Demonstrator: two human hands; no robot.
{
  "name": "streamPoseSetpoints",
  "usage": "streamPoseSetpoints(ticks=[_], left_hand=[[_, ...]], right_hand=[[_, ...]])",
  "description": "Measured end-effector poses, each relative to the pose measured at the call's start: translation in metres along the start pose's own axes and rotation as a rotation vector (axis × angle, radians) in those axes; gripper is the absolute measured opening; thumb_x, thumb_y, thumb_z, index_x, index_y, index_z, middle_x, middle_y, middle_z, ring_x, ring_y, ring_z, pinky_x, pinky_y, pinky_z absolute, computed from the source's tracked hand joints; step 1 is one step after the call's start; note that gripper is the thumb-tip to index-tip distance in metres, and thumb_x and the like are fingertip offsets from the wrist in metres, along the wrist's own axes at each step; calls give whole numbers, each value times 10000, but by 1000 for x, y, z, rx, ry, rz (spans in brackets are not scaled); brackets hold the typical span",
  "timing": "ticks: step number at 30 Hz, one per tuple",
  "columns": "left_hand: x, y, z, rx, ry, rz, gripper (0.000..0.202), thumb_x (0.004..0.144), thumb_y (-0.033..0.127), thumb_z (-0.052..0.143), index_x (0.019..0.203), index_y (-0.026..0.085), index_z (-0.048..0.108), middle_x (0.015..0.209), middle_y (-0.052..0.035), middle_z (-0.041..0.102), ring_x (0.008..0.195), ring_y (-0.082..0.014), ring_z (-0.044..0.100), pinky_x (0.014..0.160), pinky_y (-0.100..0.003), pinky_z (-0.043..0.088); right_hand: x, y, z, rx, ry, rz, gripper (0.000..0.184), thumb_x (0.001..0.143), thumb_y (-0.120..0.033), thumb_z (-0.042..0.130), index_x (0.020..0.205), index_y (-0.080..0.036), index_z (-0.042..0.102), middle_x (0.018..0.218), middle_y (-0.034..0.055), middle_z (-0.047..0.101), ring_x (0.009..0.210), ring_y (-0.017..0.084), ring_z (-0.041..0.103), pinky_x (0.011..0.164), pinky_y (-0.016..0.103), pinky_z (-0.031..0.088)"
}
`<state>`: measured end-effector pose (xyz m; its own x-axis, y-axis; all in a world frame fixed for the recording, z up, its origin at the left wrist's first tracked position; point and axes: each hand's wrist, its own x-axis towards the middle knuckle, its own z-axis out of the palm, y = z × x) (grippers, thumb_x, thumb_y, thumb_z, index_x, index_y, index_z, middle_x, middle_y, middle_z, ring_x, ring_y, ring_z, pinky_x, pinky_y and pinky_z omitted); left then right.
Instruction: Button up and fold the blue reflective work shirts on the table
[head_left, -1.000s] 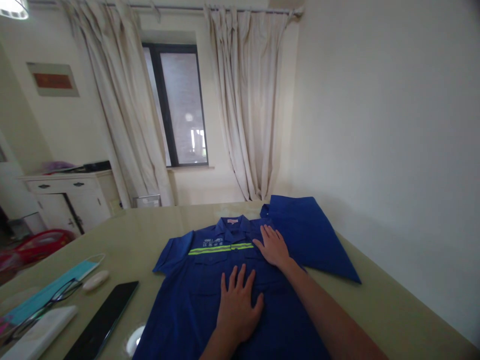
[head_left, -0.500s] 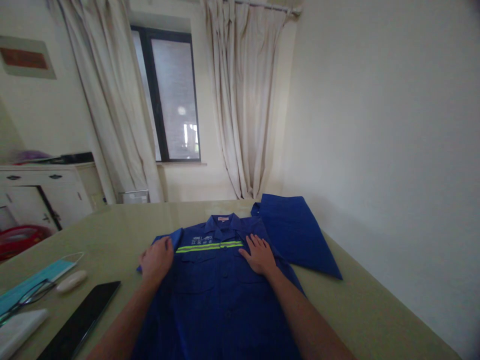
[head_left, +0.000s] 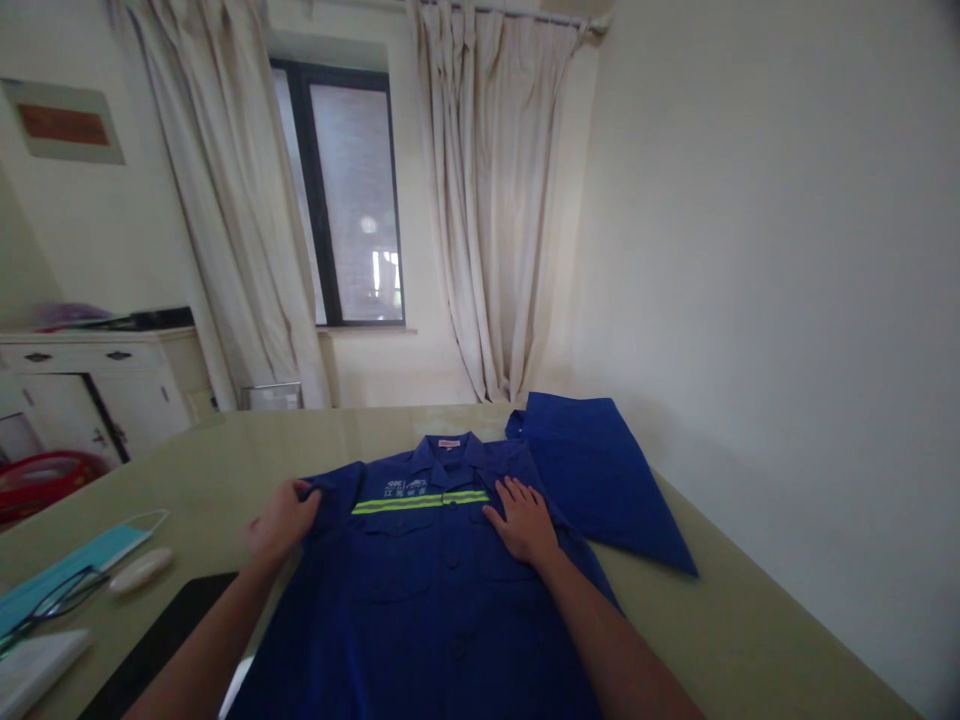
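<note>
A blue short-sleeved shirt (head_left: 427, 600) with a yellow-green reflective stripe lies front up and buttoned on a pale green bench (head_left: 750, 620). Its collar points to 12 o'clock and its hem runs off the bottom edge of the view.

The left hand (head_left: 281, 520), slightly blurred, is closed on the edge of the sleeve at the shirt's 10 o'clock. The right hand (head_left: 525, 522) rests flat with fingers spread on the chest, just below the right end of the stripe.

A second blue garment (head_left: 600, 470), folded, lies at the shirt's 2 o'clock. Whether it touches the shirt's shoulder is hard to make out.

At the shirt's 9 o'clock lie a light blue face mask (head_left: 90, 555) with glasses (head_left: 52, 600) on it and a small white oval object (head_left: 140, 571). Nearer is a black phone (head_left: 161, 640), partly hidden by the left forearm, and a white item (head_left: 30, 672) cut off by the corner.

Beyond the bench at 10 o'clock stands a white cabinet (head_left: 97, 385) with its drawers shut, so its contents are hidden.
</note>
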<state>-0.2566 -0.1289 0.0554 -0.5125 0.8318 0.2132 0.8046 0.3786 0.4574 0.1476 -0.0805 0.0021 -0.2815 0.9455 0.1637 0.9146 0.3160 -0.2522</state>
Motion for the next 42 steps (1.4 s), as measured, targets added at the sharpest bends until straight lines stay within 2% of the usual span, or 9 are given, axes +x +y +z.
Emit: streamPoseSetpoints(ticks=[2, 4, 7, 9, 11, 13, 16, 22, 42], left_hand=[[4, 24, -3, -122, -36, 80, 540, 892, 627, 432, 1118, 186, 648, 1059, -134, 768, 1047, -342, 694, 879, -480, 553], [2, 49, 0, -288, -140, 210, 626, 909, 693, 365, 1208, 201, 612, 1095, -93, 774, 1009, -262, 723, 849, -378, 583], [-9, 77, 15, -367, -231, 359, 676, 969, 653, 207, 1306, 186, 563, 1195, -103, 752, 1080, -230, 716, 933, -376, 562], [-20, 84, 34, -277, -202, 367, 663, 963, 612, 260, 1337, 155, 561, 1346, -153, 675, 1263, -270, 624, 1086, -437, 464], [-32, 80, 56, -200, -183, 343, 678, 914, 591, 399, 1380, 123, 555, 1495, -192, 545, 1428, -339, 457, 1205, -527, 289], [-43, 72, 75, -67, -198, 345, 722, 896, 576, 440, 1446, 114, 514, 1590, -186, 416, 1502, -362, 325, 1240, -564, 168], [-51, 61, 90, 179, -225, 384, 747, 951, 586, 325, 1540, 134, 405, 1650, -140, 303, 1535, -322, 256, 1248, -538, 162], [-48, 60, 89, 277, -233, 400, 760, 976, 607, 245, 1577, 149, 329, 1667, -118, 269, 1542, -303, 241, 1248, -516, 179], [-50, 61, 91, 255, -198, 402, 741, 975, 605, 290, 1560, 157, 372, 1651, -126, 310, 1530, -312, 275, 1241, -512, 195]], right_hand=[[-1, -1, -1, -4, 6, 2, 721, 1006, -642, 252, 1545, -192, 416, 1626, 104, 362, 1515, 254, 275, 1221, 431, 140], [-2, -2, -2, -7, 13, 1, 709, 1009, -630, 260, 1539, -189, 425, 1620, 107, 374, 1510, 256, 288, 1220, 431, 148], [-3, -3, -4, -2, 21, 0, 687, 1013, -612, 267, 1533, -195, 437, 1614, 102, 386, 1506, 250, 298, 1220, 421, 154], [-3, -3, -5, 5, 18, 2, 679, 1013, -605, 274, 1532, -198, 438, 1615, 96, 386, 1507, 245, 299, 1222, 416, 153], [-4, -3, -6, 14, 8, 2, 677, 1013, -600, 279, 1532, -195, 437, 1615, 93, 386, 1506, 241, 300, 1224, 414, 155], [-4, -3, -7, 22, 1, 0, 681, 1012, -599, 280, 1532, -188, 437, 1614, 96, 387, 1505, 245, 305, 1223, 417, 161], [-4, -2, -6, 23, 2, -4, 688, 1011, -605, 277, 1533, -185, 436, 1615, 100, 384, 1506, 253, 301, 1223, 427, 162], [-1, 0, -2, 13, -8, 3, 695, 1007, -614, 273, 1547, -199, 413, 1621, 92, 374, 1511, 247, 291, 1226, 426, 152], [-1, 0, -3, -11, -19, 1, 728, 1009, -623, 243, 1560, -168, 385, 1633, 101, 344, 1516, 245, 279, 1225, 422, 150]])
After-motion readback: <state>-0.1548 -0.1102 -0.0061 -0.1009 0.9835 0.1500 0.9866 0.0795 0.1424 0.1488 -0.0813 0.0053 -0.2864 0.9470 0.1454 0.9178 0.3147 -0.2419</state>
